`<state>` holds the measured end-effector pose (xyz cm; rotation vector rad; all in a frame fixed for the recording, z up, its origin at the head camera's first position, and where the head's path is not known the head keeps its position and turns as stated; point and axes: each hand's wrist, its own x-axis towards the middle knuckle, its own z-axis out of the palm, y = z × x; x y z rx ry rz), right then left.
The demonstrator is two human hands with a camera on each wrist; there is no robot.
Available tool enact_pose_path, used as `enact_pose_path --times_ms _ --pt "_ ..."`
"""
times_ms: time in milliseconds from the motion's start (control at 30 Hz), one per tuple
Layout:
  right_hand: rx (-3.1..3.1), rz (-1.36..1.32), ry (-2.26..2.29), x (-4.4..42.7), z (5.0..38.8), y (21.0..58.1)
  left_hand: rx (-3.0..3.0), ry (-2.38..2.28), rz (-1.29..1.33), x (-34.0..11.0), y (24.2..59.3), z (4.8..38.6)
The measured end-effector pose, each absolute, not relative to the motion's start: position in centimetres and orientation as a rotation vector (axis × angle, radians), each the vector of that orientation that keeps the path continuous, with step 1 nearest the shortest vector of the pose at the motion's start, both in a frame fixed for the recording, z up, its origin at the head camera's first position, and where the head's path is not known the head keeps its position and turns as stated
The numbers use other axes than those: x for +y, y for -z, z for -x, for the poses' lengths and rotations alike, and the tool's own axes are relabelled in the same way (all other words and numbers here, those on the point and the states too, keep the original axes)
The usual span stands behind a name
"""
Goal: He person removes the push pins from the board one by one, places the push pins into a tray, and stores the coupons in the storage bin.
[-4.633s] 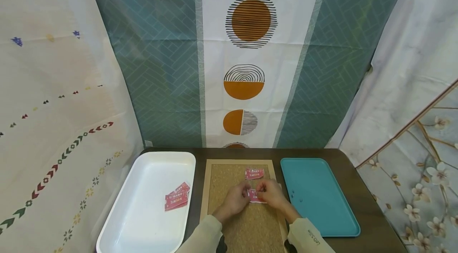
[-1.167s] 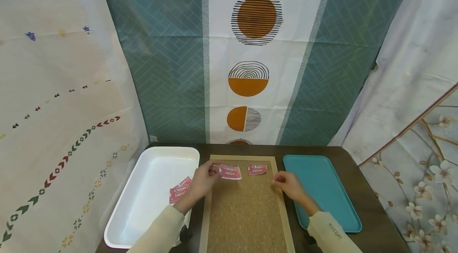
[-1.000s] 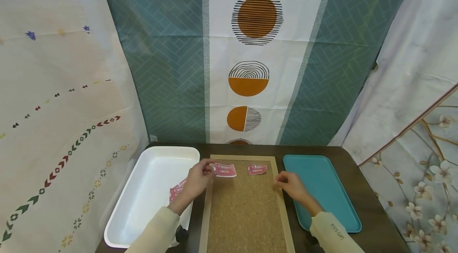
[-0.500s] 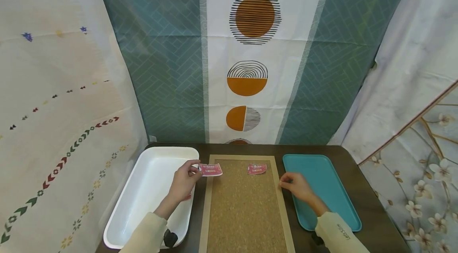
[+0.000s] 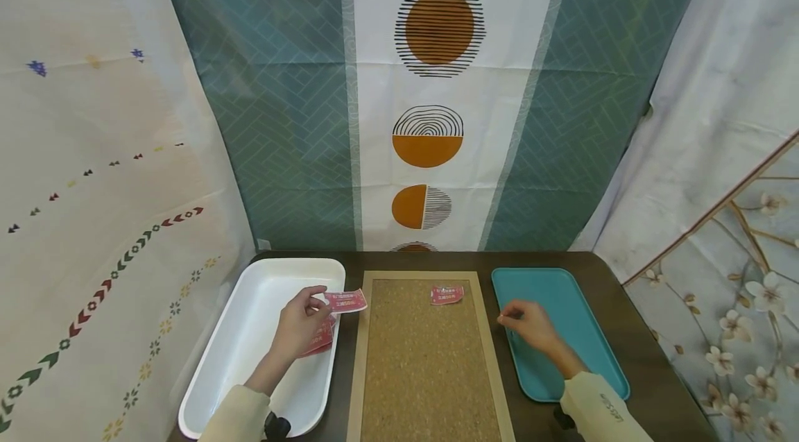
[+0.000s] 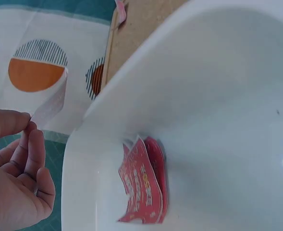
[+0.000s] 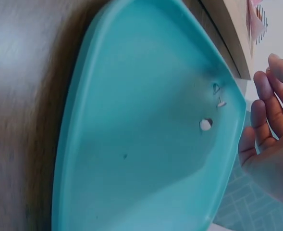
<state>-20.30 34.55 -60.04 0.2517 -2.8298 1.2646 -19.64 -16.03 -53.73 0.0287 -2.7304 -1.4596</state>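
Note:
My left hand (image 5: 298,325) pinches a pink and white paper coupon (image 5: 347,301) by its left end, above the right rim of the white tray (image 5: 250,359). More pink coupons (image 6: 143,187) lie in a small overlapping pile inside that tray, partly behind the hand in the head view. One pink coupon (image 5: 447,295) stays near the top of the cork board (image 5: 431,366). My right hand (image 5: 530,325) hovers over the left edge of the teal tray (image 5: 574,345). Its thumb and forefinger pinch something tiny and pale, apparently a thumbtack, mostly hidden by the fingertips.
Several thumbtacks (image 7: 206,124) lie inside the teal tray near its far left part. The wooden-framed cork board stands between the two trays on a dark brown table (image 5: 655,359). Patterned cloths (image 5: 424,67) hang behind and at both sides.
Earlier both hands were at the lower coupon on the board. That coupon has since left the board and moved left with my left hand; my right hand has moved right over the teal tray.

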Motion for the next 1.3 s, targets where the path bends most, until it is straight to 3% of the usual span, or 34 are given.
enact_pose_path --times_ms 433,1300 --pt "-2.883 -0.131 -1.247 35.6 19.7 59.4 -2.832 1.373 -0.082 -19.8 54.4 19.2" --pt "-2.882 -0.076 -1.225 37.4 18.8 60.3 -3.052 1.202 -0.161 -21.9 56.1 19.3"
